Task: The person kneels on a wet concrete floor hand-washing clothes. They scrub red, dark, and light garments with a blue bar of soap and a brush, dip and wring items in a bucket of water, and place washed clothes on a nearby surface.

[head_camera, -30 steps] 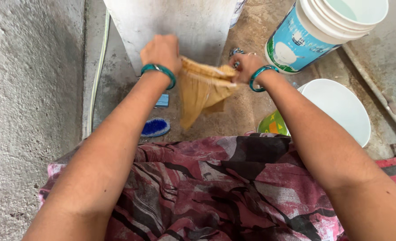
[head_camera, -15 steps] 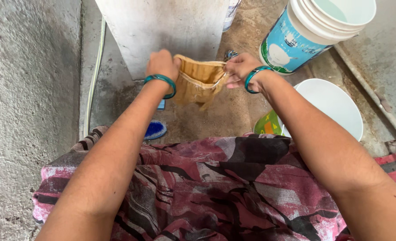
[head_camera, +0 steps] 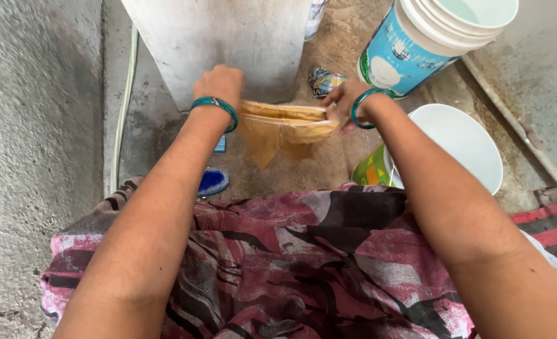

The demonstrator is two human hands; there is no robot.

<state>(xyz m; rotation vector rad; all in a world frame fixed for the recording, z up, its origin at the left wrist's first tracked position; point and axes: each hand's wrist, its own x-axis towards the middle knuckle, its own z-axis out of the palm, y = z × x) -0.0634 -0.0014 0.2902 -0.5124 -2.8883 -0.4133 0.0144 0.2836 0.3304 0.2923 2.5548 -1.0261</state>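
Both hands have drawn apart, stretching the tan cloth (head_camera: pixel 284 125) taut between them; left hand (head_camera: pixel 219 85) and right hand (head_camera: pixel 341 100) each grip an end, fingers closed.

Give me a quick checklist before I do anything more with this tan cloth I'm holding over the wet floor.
1. Left hand gripping the tan cloth: ok, closed on its left end.
2. Right hand gripping the other end: ok.
3. Cloth stretched between both hands: ok, top edge taut, a corner hanging below.
4. Cloth clear of the floor: cannot tell, seen from above.
5. White bucket within reach: ok, just right of the right arm.
6. Blue brush out of the way: ok, on the floor beside the left arm, apart from the cloth.
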